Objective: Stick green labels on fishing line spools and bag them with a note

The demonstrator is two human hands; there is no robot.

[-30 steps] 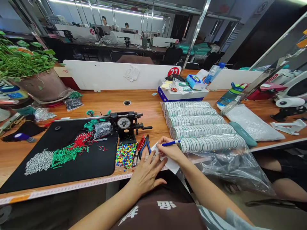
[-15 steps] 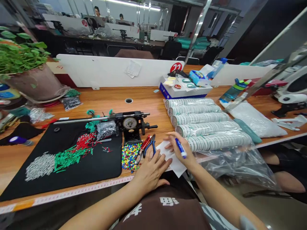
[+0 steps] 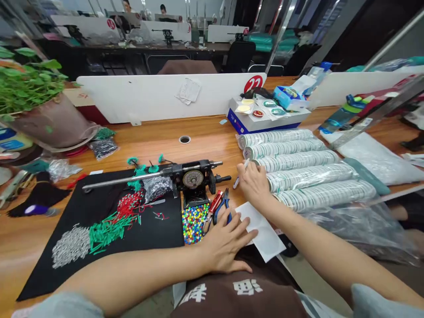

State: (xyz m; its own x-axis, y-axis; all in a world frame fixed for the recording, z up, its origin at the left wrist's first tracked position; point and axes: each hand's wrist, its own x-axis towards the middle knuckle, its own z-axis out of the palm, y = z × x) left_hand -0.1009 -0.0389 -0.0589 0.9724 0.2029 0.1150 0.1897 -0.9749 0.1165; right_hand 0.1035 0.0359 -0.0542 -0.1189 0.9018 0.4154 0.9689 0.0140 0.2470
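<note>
My left hand lies with fingers spread on the left edge of a white sheet of paper, near the table's front edge. Beyond the paper, my right hand is low over the wooden table, its fingers curled at a slim marker pen. Part of the pen is hidden behind the fingers. Left of my left hand are blue-handled pliers and a red-handled tool, beside a patch of small multicoloured beads. A black hand-cranked machine stands behind them.
Wrapped rolls of stacked white discs lie right of my right hand, before a box. On the left, a black mat bears grey, green and red small parts. A potted plant and a white partition stand behind.
My right hand has moved forward off the paper, and the pen is now down by the tabletop. My left hand stays spread on the paper. The view has shifted slightly.
</note>
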